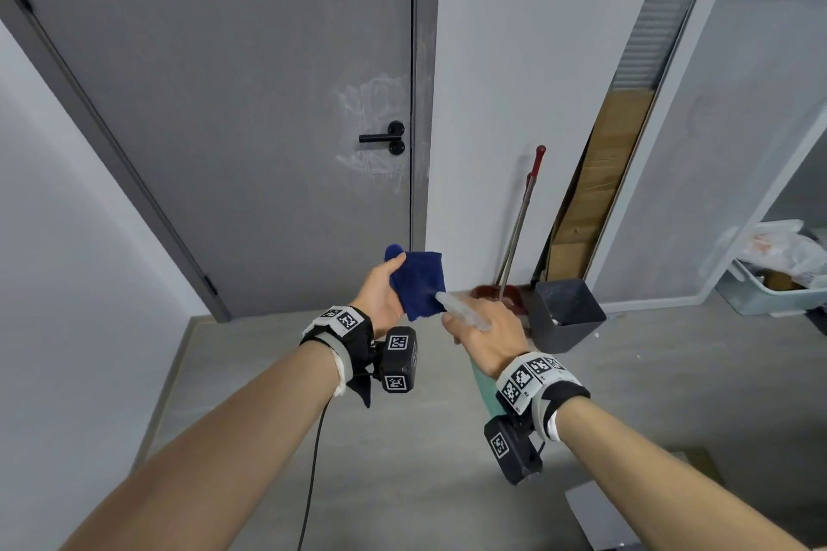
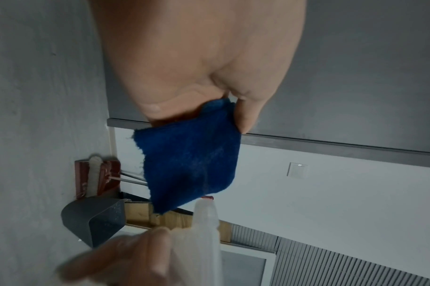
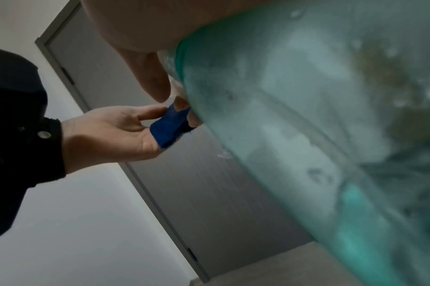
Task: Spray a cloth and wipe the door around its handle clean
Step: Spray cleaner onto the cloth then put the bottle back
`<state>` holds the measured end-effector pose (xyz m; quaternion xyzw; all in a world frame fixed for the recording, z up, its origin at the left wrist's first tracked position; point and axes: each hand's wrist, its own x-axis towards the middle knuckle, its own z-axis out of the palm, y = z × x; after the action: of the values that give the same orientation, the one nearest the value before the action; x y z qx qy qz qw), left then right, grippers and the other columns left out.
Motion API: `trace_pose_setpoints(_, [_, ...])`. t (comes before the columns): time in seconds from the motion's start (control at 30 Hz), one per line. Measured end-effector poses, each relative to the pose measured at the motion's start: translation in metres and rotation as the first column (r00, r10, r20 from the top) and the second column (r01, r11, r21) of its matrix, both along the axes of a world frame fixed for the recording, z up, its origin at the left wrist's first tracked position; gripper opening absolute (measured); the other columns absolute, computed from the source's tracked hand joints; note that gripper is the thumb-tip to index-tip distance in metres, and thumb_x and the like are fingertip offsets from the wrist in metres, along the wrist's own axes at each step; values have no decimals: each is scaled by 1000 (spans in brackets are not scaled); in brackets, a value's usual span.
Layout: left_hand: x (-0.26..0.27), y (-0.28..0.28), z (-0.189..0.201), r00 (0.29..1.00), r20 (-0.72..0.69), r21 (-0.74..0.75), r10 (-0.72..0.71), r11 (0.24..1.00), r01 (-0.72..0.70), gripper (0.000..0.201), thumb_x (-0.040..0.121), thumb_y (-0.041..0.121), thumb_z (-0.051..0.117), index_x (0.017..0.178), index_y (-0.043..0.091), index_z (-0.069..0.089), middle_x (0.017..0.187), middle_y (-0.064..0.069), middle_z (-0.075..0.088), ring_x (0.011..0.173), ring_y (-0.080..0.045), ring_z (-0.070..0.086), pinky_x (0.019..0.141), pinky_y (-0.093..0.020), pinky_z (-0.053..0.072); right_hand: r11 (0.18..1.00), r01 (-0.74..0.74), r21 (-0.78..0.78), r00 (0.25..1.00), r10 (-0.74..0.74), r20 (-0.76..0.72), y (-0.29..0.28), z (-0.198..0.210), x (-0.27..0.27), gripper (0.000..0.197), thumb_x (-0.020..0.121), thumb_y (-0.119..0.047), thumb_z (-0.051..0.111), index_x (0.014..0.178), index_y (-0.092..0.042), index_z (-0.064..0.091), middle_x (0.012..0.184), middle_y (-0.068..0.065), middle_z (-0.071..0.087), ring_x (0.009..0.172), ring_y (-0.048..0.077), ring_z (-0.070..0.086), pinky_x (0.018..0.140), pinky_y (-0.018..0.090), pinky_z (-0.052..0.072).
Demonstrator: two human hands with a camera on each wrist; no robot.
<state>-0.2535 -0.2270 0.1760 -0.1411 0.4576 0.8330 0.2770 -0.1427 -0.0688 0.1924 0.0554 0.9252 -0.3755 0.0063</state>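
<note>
Left hand (image 1: 380, 291) pinches a small blue cloth (image 1: 418, 284) by one edge, thumb on top, cloth hanging flat in front of the closed grey door (image 1: 223, 103); right hand (image 1: 485, 333) has its grip wrapped round a teal spray bottle (image 3: 306, 116), clear nozzle (image 1: 461, 309) just beside the cloth's lower corner, aimed at it; black lever handle (image 1: 385, 138) sits well above the hands, with whitish smears (image 1: 371, 103) on the door around it (above and below); dark bin (image 1: 566, 313), red-handled broom and dustpan (image 1: 519, 237) stand by the wall at right.
</note>
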Motion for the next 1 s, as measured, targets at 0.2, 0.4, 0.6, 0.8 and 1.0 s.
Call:
trace_pose_setpoints(0.2, [3, 22, -3, 998, -68, -12, 5, 1000, -6, 42, 102, 22, 51, 143, 12, 44, 138, -16, 57, 125, -34, 56, 88, -46, 53, 997, 68, 30, 998, -67, -12, 14, -14, 12, 37, 89, -46, 54, 69, -15, 59, 68, 2, 65, 69, 26, 61, 67, 38, 46])
trace_pose_setpoints(0.4, [0, 28, -5, 999, -31, 4, -16, 1000, 16, 46, 99, 28, 56, 141, 11, 48, 137, -14, 60, 124, -33, 58, 93, -47, 52, 990, 142, 4, 990, -142, -10, 29, -12, 14, 38, 95, -39, 57, 74, -7, 64, 74, 3, 62, 73, 24, 60, 60, 29, 36])
trace_pose_setpoints(0.6, [0, 30, 1, 999, -12, -76, -43, 996, 42, 52, 87, 51, 68, 123, 13, 64, 124, -13, 69, 118, -31, 63, 105, -50, 47, 994, 103, -21, 992, -104, -70, 26, 7, 2, 43, 94, -45, 49, 69, -12, 62, 70, 6, 64, 72, 27, 59, 68, 38, 45])
trace_pose_setpoints(0.8, [4, 23, 0, 994, -92, -146, -55, 988, 41, 14, 89, 24, 60, 76, 20, 62, 85, -6, 69, 87, -22, 63, 79, -33, 48, 997, 75, 10, 995, -74, -64, 18, 14, -8, 40, 91, -46, 46, 70, -15, 59, 72, 1, 64, 75, 22, 57, 70, 40, 48])
trace_pose_setpoints(1.0, [9, 21, 4, 995, -96, -160, -39, 987, 23, 17, 92, 30, 57, 82, 20, 65, 85, -5, 71, 84, -21, 65, 81, -33, 47, 998, 66, 16, 997, -65, -42, 24, 0, -5, 36, 94, -45, 46, 72, -18, 58, 73, -2, 60, 78, 23, 55, 69, 40, 45])
